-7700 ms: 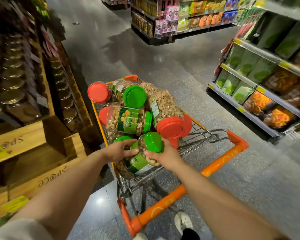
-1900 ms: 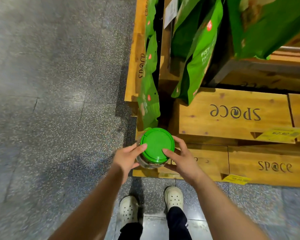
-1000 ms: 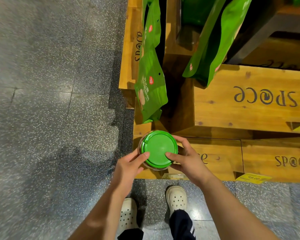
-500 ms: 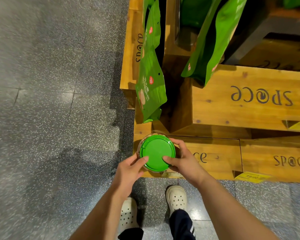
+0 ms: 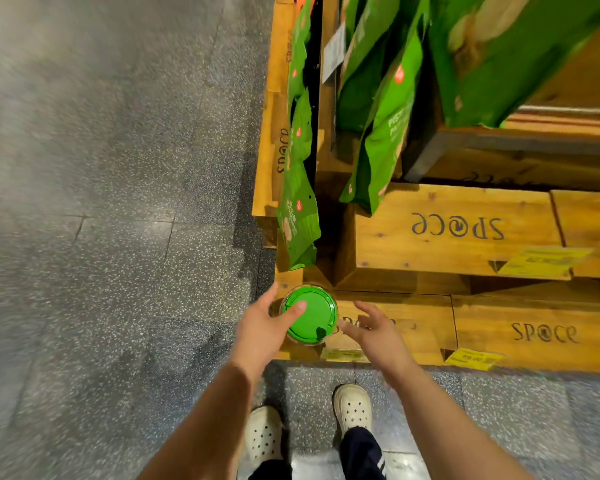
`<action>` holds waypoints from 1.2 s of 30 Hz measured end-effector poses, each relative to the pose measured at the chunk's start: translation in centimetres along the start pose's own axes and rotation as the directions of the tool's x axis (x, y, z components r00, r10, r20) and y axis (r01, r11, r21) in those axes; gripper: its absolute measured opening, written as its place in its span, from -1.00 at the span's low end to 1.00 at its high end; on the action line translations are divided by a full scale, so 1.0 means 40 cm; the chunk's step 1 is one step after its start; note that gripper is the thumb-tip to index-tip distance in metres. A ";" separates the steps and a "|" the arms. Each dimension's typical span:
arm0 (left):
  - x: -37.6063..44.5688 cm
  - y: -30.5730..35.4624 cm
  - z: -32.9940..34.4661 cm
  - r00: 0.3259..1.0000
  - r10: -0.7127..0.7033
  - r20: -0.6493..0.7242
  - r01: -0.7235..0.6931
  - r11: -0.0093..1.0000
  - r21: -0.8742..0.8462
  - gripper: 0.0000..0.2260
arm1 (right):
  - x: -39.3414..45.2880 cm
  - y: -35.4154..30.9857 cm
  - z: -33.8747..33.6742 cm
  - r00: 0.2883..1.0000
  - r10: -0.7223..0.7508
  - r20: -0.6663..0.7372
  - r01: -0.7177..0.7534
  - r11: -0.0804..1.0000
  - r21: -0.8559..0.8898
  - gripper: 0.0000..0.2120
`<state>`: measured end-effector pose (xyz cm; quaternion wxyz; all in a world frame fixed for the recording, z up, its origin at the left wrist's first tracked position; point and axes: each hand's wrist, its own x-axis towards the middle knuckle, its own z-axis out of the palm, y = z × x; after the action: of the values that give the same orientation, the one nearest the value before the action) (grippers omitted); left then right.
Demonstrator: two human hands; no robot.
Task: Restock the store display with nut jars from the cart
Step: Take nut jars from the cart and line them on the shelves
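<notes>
Both hands have let go of the jar (image 5: 309,315), now on the wooden display (image 5: 423,327). My right hand (image 5: 373,332) hangs open beside it, apart; my left hand (image 5: 265,327), fingers straight, seems to touch the lid.

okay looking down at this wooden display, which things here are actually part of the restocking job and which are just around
Part of the job:
- nut jar with green lid, on the lowest step
- wooden display
- left hand, fingers on the lid
- right hand, open beside the jar

Just around:
- green snack bags
- yellow price tags
- floor
</notes>
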<state>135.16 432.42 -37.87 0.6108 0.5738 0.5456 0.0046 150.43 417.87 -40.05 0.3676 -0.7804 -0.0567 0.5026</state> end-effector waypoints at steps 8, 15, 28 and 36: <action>-0.257 0.275 -0.020 0.978 0.204 0.047 -0.208 0.970 0.127 -0.31 | -0.301 -0.165 -0.125 0.990 -0.135 -0.046 0.133 0.989 -0.061 -0.62; -0.481 0.458 0.008 0.894 0.373 0.248 -0.431 0.867 0.249 -0.32 | -0.603 -0.263 -0.269 0.932 -0.285 -0.223 0.260 0.956 -0.134 -0.55; -0.846 0.736 0.294 0.543 0.508 0.669 -0.836 0.249 0.489 -0.29 | -1.058 -0.162 -0.590 0.803 -0.268 -0.533 0.218 0.963 -0.155 -0.30; -1.096 0.801 0.681 0.245 0.408 0.879 -0.956 -0.048 0.289 -0.29 | -1.289 0.060 -0.873 0.637 -0.169 -0.752 0.168 0.983 -0.079 -0.24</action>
<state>155.60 396.71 6.83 0.2627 0.9501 -0.1421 -0.0903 153.43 374.47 4.55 0.4022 -0.9101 0.0284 0.0961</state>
